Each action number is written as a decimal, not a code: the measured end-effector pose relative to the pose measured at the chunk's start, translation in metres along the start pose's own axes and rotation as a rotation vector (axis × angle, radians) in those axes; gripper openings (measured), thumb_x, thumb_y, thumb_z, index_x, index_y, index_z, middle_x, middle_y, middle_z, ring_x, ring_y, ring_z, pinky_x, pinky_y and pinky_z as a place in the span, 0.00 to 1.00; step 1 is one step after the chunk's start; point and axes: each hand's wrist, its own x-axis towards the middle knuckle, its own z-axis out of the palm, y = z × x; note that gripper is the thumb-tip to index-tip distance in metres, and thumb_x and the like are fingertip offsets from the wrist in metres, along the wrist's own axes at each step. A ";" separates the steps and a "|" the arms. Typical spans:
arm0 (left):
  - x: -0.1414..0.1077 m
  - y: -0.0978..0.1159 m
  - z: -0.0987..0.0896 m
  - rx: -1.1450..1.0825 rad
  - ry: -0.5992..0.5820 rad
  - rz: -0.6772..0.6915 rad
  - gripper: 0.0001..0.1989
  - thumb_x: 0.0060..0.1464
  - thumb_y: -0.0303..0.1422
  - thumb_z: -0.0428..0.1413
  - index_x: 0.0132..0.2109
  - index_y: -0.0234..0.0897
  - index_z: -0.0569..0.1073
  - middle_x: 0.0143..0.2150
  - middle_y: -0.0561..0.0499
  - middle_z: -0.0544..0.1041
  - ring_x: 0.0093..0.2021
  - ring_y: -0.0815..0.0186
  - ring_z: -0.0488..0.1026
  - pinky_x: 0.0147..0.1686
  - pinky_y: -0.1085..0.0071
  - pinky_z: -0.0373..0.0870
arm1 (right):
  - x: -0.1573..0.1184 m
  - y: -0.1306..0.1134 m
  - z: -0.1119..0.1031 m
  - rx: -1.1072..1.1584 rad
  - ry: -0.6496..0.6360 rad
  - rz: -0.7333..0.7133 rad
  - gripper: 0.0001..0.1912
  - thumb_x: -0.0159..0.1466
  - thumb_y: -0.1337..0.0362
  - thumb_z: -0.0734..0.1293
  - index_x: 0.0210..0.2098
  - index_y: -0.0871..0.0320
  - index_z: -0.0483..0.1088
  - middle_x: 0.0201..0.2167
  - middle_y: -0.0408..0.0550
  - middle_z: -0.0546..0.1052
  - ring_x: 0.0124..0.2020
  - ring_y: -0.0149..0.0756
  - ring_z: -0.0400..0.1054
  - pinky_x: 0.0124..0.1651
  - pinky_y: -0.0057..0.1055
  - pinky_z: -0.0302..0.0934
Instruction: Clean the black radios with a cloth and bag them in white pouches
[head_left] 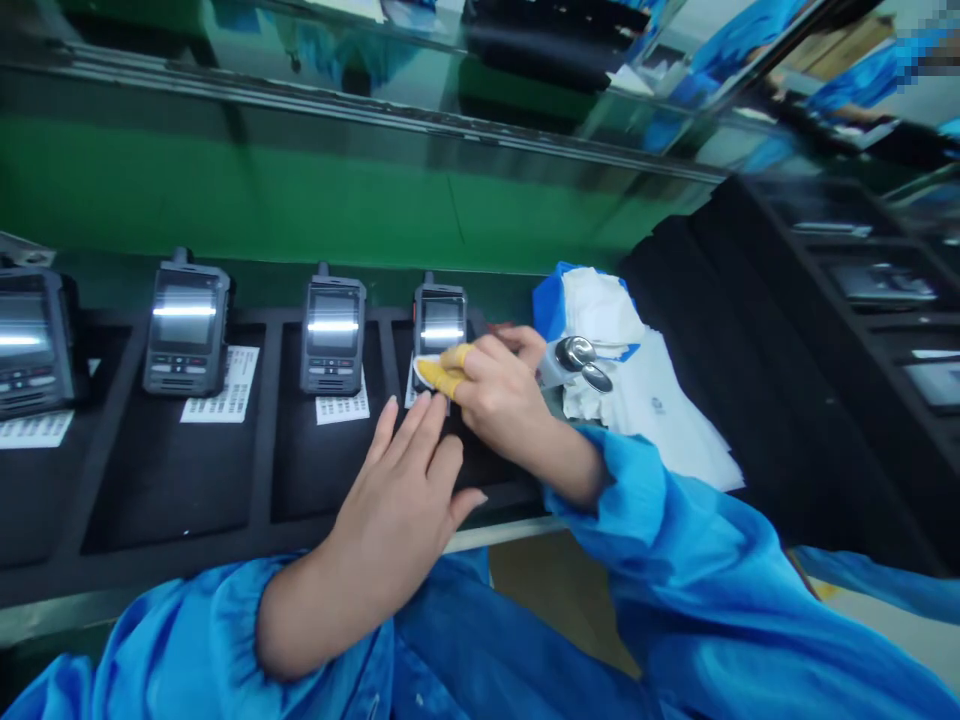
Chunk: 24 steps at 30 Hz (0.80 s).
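Observation:
A handheld radio (441,312) with a stubby antenna and a screen stands in the rightmost compartment of the black tray (262,430). My right hand (499,385), with yellow finger cots on its fingers, pinches a small white wipe (424,372) against the radio's lower front, hiding the keys there. My left hand (409,480) is open, its fingers stretched out with the tips at the radio's bottom end. Whether they touch it I cannot tell. Further left, more radios of this kind, such as one radio (334,335), lean in their own compartments over printed label sheets (343,405).
Right of my right hand stands a clear bottle with a metal top (576,354), beside a blue-and-white pack of wipes (596,300) and white sheets (667,410). Stacked black trays (750,380) rise at the right. A green panel (300,190) borders the back; people in blue work beyond.

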 end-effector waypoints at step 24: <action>-0.039 -0.050 -0.020 0.217 0.045 -0.149 0.33 0.60 0.53 0.47 0.54 0.24 0.72 0.59 0.26 0.70 0.61 0.42 0.67 0.58 0.45 0.66 | 0.082 -0.039 0.019 0.030 0.083 -0.226 0.16 0.68 0.70 0.58 0.33 0.55 0.76 0.35 0.44 0.74 0.38 0.33 0.57 0.51 0.41 0.37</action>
